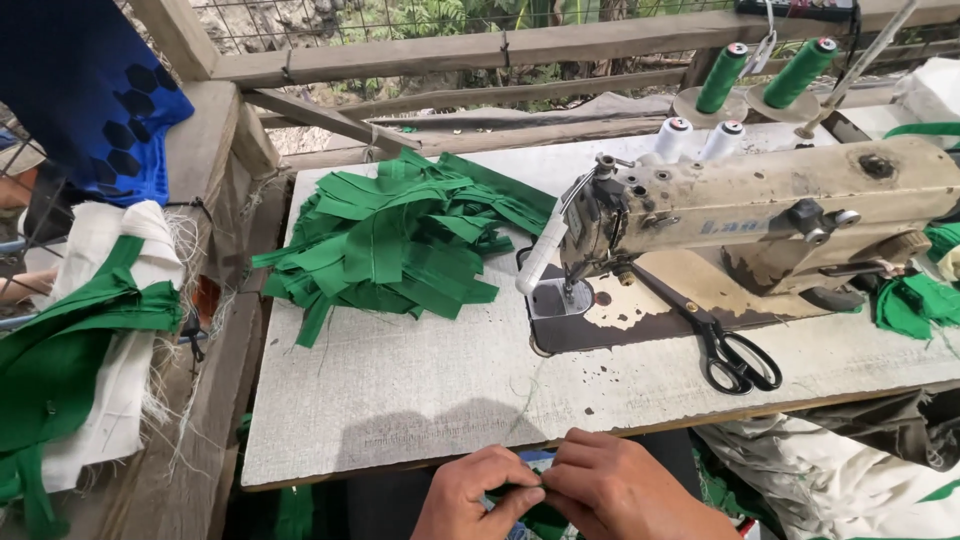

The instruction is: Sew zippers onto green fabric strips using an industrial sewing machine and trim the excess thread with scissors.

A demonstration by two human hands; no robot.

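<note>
Item: sewing station, seen from above. Left hand (pixel 478 492) and right hand (pixel 615 490) meet at the near edge of the table (pixel 400 400), below its rim; fingertips of both are pinched narrow on a small green fabric piece (pixel 520 497), mostly hidden between them, held over the lap and well apart from the needle. Step in hand, by judgement: folding or aligning the piece by hand, ahead of any stitching. The next move would call for a steady pinch so the fold holds, and a lift up and forward onto the plate under the presser foot of the sewing machine (pixel 760 215). Stock: a loose heap of green fabric strips (pixel 400 240) on the table left of the machine; black scissors (pixel 725 345) on the machine bed, blades closed. Thread: two green cones (pixel 765 75) and two white spools (pixel 695 140) upright behind the machine head. Containers: none proper is visible; white cloth (pixel 110 300) draped on the wooden ledge at left carries folded green fabric (pixel 60 350).
</note>
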